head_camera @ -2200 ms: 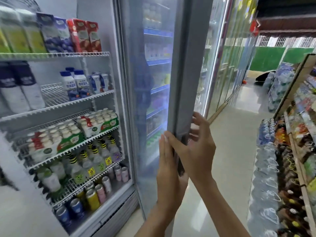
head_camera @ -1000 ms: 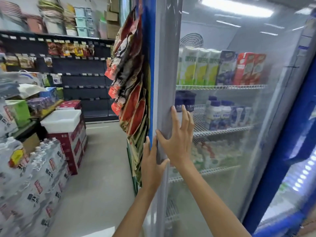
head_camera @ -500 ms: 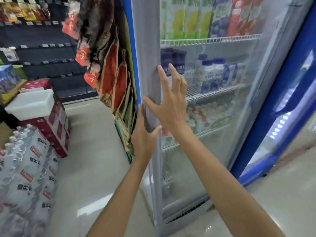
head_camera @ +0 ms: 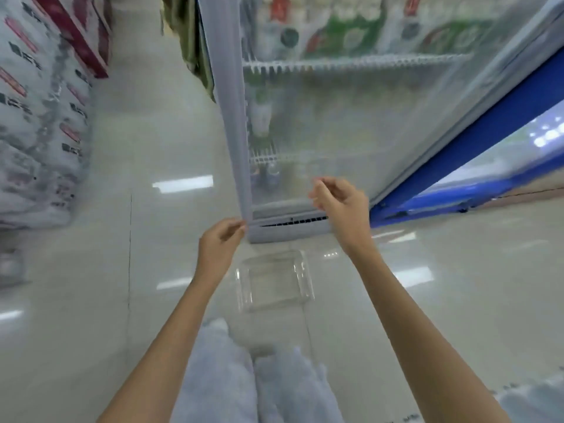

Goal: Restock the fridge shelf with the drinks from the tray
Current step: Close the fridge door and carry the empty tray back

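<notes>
Both hands had left the door edge and dropped low. An empty clear tray (head_camera: 274,280) lay on the floor before the closed fridge door (head_camera: 351,117). Left hand (head_camera: 218,242) and right hand (head_camera: 340,203) hung loosely curled, holding nothing. Restocking seemed finished.

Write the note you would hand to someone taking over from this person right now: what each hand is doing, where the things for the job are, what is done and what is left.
Left hand: empty, fingers loosely curled, by the lower corner of the fridge door.
Right hand: empty, loosely curled, in front of the door's lower glass.
Tray: clear, on the floor in front of the fridge, no drinks in it.
Fridge: door looks shut; drinks show blurred on the shelves behind the fogged glass.
Done: restocking appears finished, tray emptied.
Left: probably only picking up the tray.
</notes>
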